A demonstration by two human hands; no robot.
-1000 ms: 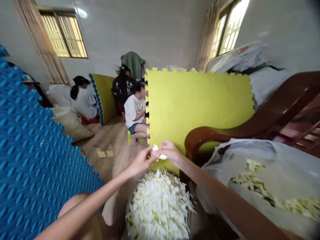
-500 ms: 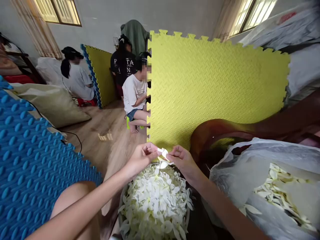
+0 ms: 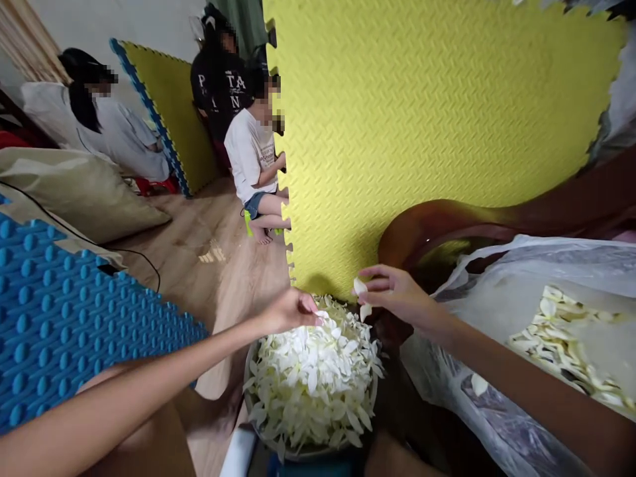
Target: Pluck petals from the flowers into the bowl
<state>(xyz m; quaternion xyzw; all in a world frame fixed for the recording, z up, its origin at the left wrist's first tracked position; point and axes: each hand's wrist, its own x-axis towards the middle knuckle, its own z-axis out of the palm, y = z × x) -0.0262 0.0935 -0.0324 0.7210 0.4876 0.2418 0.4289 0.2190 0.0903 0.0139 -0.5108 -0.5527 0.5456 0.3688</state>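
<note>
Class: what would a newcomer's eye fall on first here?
Probably the big yellow mat across the upper right. Then the heaped white flowers at bottom centre, with white petals pinched in the right hand near them. The studded blue mat at lower left stands out too.

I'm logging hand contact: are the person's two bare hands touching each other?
No, the bare left hand and bare right hand are apart, with the heap of slender white flowers showing between them.

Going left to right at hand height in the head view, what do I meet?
Blue foam mat, wooden floor, left hand, right hand with white petals at its fingertips, plastic bag.
</note>
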